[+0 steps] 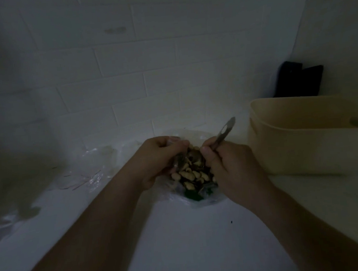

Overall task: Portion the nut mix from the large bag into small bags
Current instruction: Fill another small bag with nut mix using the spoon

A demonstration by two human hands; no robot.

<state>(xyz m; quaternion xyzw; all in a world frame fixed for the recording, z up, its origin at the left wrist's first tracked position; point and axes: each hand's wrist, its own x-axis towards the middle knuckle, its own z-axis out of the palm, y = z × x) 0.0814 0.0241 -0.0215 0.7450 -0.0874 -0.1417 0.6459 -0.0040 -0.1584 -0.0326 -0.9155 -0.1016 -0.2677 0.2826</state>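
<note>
Head view: the scene is dim. On a white counter [181, 241], close to a white tiled wall [126, 65], sits a clear plastic bag [196, 199] holding a nut mix [192, 172] of pale peanuts and darker pieces, with something green showing through the plastic at its lower edge. The bag lies between the two hands, near the middle of the counter.

The left hand [156, 160] has its fingers curled around the bag's left rim, gripping the plastic and holding the mouth apart. The right hand [227, 166] is clenched around the handle of a metal spoon [224, 134]; the handle end sticks up and to the right, past the thumb, while the bowl end goes down among the nuts and is mostly hidden. Both bare forearms reach in from the bottom of the frame.

To the left of the bag, more crumpled clear plastic [95, 164] lies on the counter by the wall; whether it is one bag or several cannot be told in this light. To the right, just beside the right hand, stands a cream-coloured plastic bin [302, 148], open at the top. Behind the bin, in the corner, a dark object [297, 80] leans against the wall; too dark to identify. A small dark speck [231, 222] lies on the counter in front of the bag.
</note>
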